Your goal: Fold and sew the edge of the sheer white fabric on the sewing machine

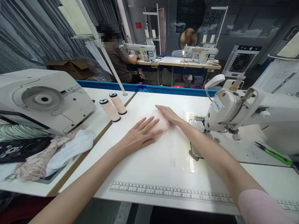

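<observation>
Pressing unevenly could crease the cloth (165, 123) under the spread, unclenched left hand (145, 132); the right hand (170, 115) rests along the cloth's far edge, any pinch hidden.

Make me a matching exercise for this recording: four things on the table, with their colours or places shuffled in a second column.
Things
1. Workpiece
2. Spools
3. Snips
4. Ruler

Colours or places
A. Along the near edge of the table
B. Green, at the far right
C. Pale pink, near the picture's middle
D. Peach with black ends

Right pairs
1-C, 2-D, 3-B, 4-A
</observation>
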`<state>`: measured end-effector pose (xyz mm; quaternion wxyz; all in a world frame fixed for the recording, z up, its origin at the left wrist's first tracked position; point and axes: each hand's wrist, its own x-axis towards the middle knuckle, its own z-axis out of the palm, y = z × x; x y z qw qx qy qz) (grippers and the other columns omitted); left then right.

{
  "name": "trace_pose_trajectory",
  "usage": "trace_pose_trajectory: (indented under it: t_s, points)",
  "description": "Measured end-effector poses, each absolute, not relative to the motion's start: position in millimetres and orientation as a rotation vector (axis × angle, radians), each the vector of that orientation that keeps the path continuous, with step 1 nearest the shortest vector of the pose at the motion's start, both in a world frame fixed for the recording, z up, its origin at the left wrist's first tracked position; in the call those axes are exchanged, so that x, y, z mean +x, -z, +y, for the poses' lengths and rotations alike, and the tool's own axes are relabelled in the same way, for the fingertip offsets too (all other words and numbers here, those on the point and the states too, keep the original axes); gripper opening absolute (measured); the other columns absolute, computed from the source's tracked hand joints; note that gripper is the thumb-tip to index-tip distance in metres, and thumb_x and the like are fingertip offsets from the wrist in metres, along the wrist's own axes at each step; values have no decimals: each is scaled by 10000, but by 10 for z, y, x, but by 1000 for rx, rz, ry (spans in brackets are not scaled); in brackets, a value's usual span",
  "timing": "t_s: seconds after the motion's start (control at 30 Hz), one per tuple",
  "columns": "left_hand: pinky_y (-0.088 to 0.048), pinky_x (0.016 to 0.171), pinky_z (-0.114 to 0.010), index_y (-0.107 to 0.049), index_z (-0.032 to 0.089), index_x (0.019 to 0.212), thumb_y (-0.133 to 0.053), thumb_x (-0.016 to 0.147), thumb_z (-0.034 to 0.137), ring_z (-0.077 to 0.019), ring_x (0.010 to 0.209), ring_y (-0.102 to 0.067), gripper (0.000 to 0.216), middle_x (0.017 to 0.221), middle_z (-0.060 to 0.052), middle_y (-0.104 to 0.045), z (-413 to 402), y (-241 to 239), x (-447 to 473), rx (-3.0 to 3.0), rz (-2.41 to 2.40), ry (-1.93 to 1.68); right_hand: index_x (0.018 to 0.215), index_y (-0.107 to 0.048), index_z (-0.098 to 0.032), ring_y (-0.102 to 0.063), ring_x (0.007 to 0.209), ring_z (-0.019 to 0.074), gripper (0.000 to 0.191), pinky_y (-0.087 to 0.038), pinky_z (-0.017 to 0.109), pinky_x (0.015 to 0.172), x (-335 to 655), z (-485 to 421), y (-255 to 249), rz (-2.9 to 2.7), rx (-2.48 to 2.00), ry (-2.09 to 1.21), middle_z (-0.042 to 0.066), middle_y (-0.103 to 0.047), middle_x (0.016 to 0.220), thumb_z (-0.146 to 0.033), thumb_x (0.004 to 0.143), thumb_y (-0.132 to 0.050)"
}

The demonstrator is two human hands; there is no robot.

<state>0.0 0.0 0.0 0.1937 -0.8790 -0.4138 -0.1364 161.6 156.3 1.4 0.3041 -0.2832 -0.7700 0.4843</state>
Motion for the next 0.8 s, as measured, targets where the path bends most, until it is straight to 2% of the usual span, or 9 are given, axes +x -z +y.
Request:
trace_pose_trajectory:
  t_s: [0.17, 0.3, 0.47, 0.6, 0.7, 0.8]
  points:
    - [-239, 1179, -489, -384, 366, 1412, -499, 949, 353, -257, 1437, -207, 477, 1559, -13, -221, -7, 2, 9, -2495, -1174, 377, 1249, -613, -221, -489, 1280, 158, 415, -338, 312, 1099, 1652, 1480, 5, -2154, -674, -1270, 6, -552, 1356, -386, 956, -370]
    - [-225, 1186, -492, -414, 392, 1384, -501, 949, 329, -236, 1437, -215, 448, 1548, 17, -261, -21, -14, 15, -2545, -1214, 334, 1261, -604, -222, -502, 1267, 173, 420, -354, 332, 1086, 1669, 1392, 23, -2263, -701, -1155, 17, -560, 1351, -402, 975, -356]
    - [-235, 1175, -513, -441, 382, 1367, -505, 948, 293, -248, 1441, -201, 433, 1550, 0, -261, -25, -17, 5, -2555, -1182, 339, 1257, -597, -272, -429, 1324, 211, 417, -278, 402, 1130, 1677, 1335, 42, -2357, -846, -899, 4, -559, 1355, -455, 994, -331]
    - [-255, 1162, -534, -462, 365, 1359, -511, 943, 289, -279, 1438, -199, 426, 1553, -25, -252, -14, -17, 7, -2553, -1114, 394, 1152, -649, -178, -374, 1358, 242, 378, -218, 432, 1151, 1784, 1359, 63, -2374, -966, -718, 89, -539, 1366, -336, 1004, -339]
    - [-284, 1152, -541, -499, 342, 1330, -537, 930, 276, -287, 1421, -247, 408, 1520, -43, -331, -24, -39, 27, -2522, -1073, 429, 1191, -608, -118, -398, 1340, 223, 358, -228, 414, 1153, 1965, 1268, 56, -2381, -964, -659, 136, -536, 1356, -245, 1002, -332]
    - [-422, 1093, -451, -569, 325, 1244, -576, 904, 214, -239, 1300, -473, 357, 1374, -31, -540, -69, -76, 37, -2481, -975, 425, 1240, -572, -138, -465, 1285, 195, 354, -318, 392, 1117, 2284, 960, 17, -2383, -915, -659, 118, -562, 1329, -237, 1003, -329]
